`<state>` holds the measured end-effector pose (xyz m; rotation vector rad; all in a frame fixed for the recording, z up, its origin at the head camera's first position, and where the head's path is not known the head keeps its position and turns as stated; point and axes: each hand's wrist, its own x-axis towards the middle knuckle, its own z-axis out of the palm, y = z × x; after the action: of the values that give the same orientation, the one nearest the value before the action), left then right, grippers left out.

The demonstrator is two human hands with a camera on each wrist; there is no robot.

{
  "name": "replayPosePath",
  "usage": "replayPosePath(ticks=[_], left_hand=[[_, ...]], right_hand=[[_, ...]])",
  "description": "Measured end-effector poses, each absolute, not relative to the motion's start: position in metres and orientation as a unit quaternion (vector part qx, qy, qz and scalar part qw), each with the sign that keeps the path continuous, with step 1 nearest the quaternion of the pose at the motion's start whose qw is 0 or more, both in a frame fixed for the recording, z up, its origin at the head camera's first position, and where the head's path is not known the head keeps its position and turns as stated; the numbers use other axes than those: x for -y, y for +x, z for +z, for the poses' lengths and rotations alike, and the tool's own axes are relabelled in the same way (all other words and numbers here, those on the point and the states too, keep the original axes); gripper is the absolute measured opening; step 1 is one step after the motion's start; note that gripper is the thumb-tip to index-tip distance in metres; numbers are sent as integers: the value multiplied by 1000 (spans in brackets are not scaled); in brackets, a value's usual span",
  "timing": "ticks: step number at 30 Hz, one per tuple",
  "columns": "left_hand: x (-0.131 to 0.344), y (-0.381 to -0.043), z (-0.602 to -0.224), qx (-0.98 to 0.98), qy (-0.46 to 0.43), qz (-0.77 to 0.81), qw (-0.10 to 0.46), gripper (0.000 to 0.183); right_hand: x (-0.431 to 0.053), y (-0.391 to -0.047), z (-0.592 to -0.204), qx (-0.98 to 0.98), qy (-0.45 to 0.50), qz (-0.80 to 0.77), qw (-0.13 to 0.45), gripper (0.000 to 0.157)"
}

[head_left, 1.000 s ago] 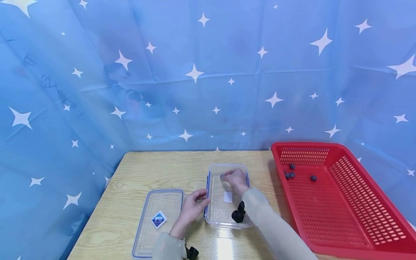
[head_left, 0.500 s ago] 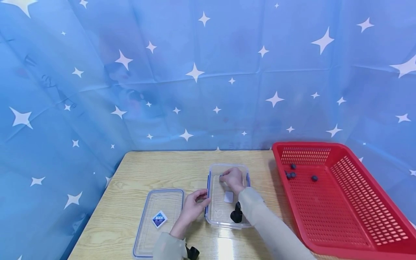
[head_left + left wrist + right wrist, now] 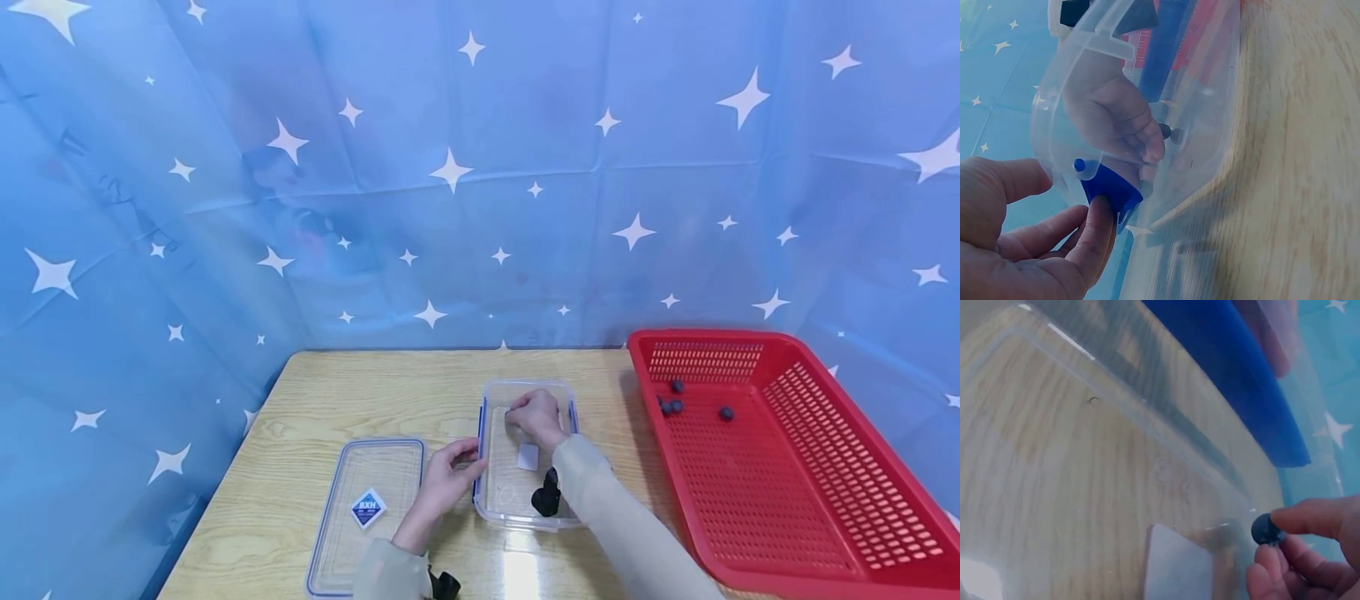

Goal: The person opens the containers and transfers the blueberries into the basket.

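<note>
A clear plastic box (image 3: 498,492) with blue side latches stands uncovered on the table. My left hand (image 3: 442,477) holds its left side; in the left wrist view, fingers touch the blue latch (image 3: 1113,190) and the thumb lies at the rim. Inside the box, my right hand (image 3: 538,414) pinches a blueberry (image 3: 1265,529) between thumb and fingers, low near the far left corner. The blueberry is mostly hidden by the hand in the head view. A white square pad (image 3: 1177,565) lies on the box's floor.
A red basket (image 3: 765,500) with several blueberries (image 3: 726,413) near its far left end stands on the right. The box's clear lid (image 3: 360,467), blue-edged with a BXH label (image 3: 368,507), lies flat at left. A starry blue curtain (image 3: 480,208) hangs behind the table.
My right hand has shifted slightly left and lower inside the box with the blueberry. The left hand has stayed on the box's left side.
</note>
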<state>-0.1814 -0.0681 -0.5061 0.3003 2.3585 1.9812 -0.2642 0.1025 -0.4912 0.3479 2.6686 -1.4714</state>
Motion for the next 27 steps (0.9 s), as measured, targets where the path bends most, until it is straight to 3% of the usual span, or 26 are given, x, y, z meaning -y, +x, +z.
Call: replayPosePath(ticks=[8, 19, 27], left_hand=[[67, -182, -507, -764, 88, 638, 32, 35], [67, -181, -506, -765, 87, 637, 34, 36], [70, -181, -511, -759, 154, 632, -22, 38]], right_hand=[[-113, -257, -470, -839, 91, -534, 59, 12], [-138, -253, -432, -796, 85, -597, 48, 20], [-168, -247, -404, -798, 62, -598, 35, 29]])
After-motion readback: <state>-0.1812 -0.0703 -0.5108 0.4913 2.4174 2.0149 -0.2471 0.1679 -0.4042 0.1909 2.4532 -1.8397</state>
